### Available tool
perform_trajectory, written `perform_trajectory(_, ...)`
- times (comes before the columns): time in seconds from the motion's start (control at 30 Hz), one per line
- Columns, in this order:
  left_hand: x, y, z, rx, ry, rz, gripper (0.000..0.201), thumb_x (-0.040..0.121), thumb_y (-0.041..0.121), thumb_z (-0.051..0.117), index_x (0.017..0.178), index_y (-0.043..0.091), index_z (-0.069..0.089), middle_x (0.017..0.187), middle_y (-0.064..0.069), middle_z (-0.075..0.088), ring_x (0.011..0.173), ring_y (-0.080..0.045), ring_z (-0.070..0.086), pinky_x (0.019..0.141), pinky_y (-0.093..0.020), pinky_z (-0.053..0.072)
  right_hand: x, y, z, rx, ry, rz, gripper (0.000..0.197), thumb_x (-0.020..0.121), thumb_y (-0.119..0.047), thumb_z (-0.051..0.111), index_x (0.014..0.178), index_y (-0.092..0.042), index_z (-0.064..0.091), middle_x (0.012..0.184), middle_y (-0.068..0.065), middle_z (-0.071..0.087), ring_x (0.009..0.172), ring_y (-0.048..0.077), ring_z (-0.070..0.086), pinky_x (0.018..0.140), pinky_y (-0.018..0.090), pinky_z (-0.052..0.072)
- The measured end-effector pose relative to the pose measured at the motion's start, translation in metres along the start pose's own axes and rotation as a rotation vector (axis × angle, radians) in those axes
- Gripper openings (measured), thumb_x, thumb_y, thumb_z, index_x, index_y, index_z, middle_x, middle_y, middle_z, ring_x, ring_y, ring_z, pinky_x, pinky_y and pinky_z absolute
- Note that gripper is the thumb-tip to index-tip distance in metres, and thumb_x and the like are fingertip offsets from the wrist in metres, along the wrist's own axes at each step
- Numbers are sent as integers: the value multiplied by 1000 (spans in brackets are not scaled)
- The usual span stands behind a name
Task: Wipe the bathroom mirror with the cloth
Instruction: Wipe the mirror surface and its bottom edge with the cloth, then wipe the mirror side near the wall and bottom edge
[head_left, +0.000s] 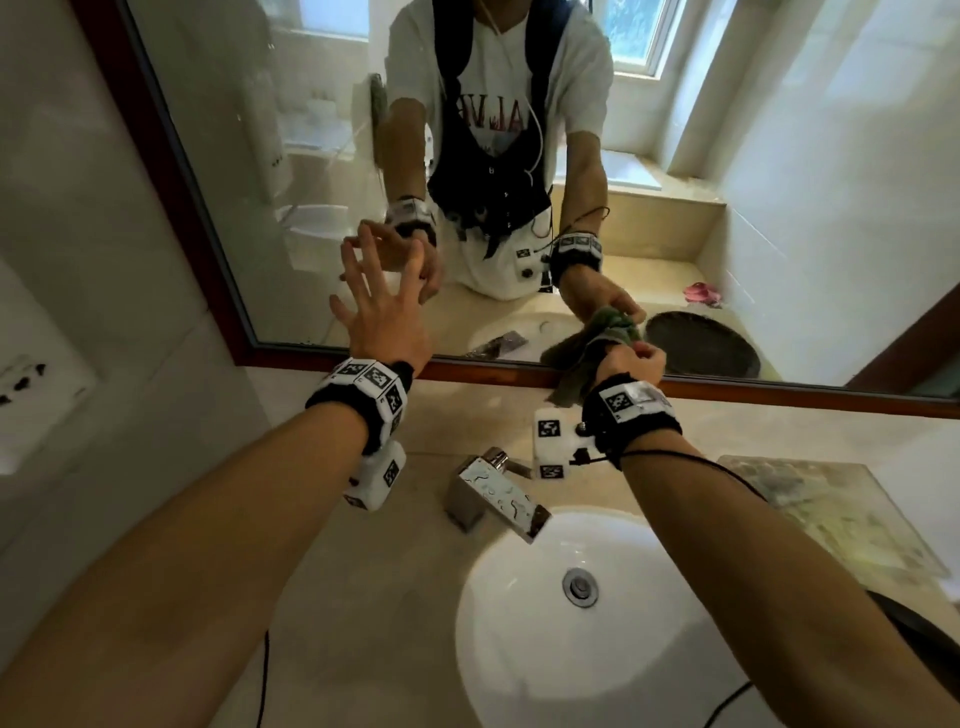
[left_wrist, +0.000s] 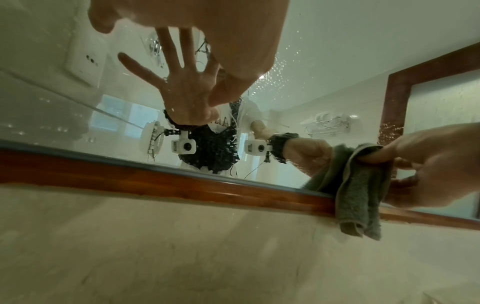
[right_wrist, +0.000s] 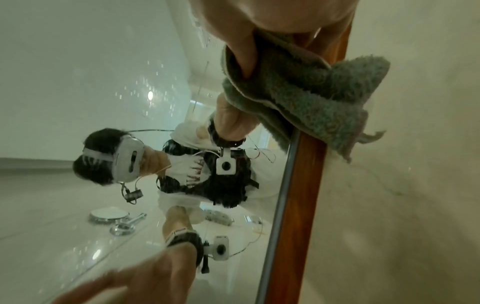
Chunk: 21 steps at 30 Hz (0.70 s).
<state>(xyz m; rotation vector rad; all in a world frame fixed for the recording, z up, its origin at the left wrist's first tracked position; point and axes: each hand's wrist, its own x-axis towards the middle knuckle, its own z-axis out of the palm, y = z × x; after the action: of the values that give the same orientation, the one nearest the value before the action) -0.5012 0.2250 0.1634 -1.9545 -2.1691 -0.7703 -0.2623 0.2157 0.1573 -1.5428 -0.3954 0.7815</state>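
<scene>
Right hand (head_left: 631, 364) with a green cloth (left_wrist: 363, 185) at the bottom edge of the mirror (head_left: 291, 171), above the basin (head_left: 519, 649). The fingers (left_wrist: 384, 153) are curled and pinch a bunched fold of the cloth between thumb and forefinger; the loose end hangs over the wooden frame (left_wrist: 155, 181) toward the worktop (head_left: 363, 597). The upper part of the cloth lies at the glass just above the frame; whether it presses flat cannot be told.

Left hand (head_left: 379, 306), raised before the glass at lower left, well apart from the cloth. Its fingers are spread and straight and hold nothing; contact with the glass cannot be confirmed, though the reflection meets the fingertips closely.

Handling, as judged: the cloth is terry-like, soft and light, and folds under its own weight, so a corner pinch leaves most of it dangling. A better hold for wiping would be a flat pad under the palm and straight fingers, which spreads pressure over the glass. The mirror is stiff, smooth and breakable; droplets speckle it in the wrist views, so it is probably slippery when wet. Firm, even pressure should serve, kept off the frame edge.

Also shown: a wet metal tap (head_left: 498, 499) behind the basin.
</scene>
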Motion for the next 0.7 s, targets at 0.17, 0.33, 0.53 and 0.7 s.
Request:
perform_trajectory(0.17,-7,17,2,-2,-58,-71,111,78,15,71,148,38,-11,155,-12,-30,144,-36,-18,107,-69,19,22,-19,-25,2,39,-18,19,90,-10,52,103,-20,42,96,7,54,64,13,48,57,25,37)
perform_trajectory(0.33,-14,31,-4,1,-49,-69,110,77,13,72,147,42,-8,155,-11,-29,145,-35,-15,106,-68,21,14,-30,-24,102,43,19,28,86,-16,56,112,-22,50,112,10,60,82,23,59,67,30,42)
perform_trajectory(0.53,-11,25,-14,3,-39,-82,99,79,14,69,148,39,2,157,-10,-24,146,-33,-8,107,-65,25,-6,-35,-9,208,-13,61,15,84,-23,61,92,-33,53,105,7,63,91,26,61,78,37,52)
perform_trajectory(0.7,-9,6,-18,-50,3,-48,84,78,14,69,144,33,19,158,-12,-9,145,-33,3,106,-61,31,-31,-39,20,236,-133,-2,18,87,-10,58,95,-26,55,97,7,65,84,22,62,73,34,53)
